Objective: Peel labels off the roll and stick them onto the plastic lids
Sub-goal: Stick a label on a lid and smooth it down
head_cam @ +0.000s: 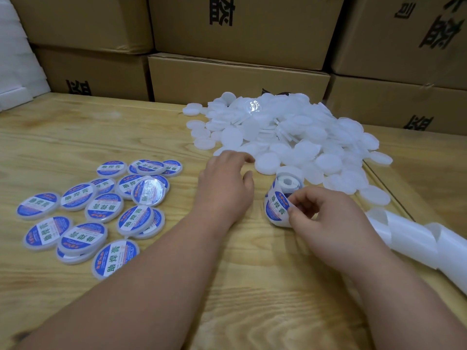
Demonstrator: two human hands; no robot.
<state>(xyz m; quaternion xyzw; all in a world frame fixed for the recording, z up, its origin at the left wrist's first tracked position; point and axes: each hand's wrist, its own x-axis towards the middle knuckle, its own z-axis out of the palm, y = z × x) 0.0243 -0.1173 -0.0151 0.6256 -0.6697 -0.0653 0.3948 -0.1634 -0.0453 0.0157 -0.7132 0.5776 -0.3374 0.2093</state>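
A pale wooden table [126, 130] with visible grain carries everything. On its left side lies a loose cluster of labelled lids [96, 208], blue and white, some overlapping. Toward the back right sits a heap of plain white lids [290, 137]. A label roll [280, 200] stands near the middle, and curled white backing strip [414, 238] trails along the right edge.

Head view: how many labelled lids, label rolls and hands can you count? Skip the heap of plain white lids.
labelled lids: 17 (several overlap, so the count may be slightly off)
label roll: 1
hands: 2, the left hand and the right hand
Total: 20
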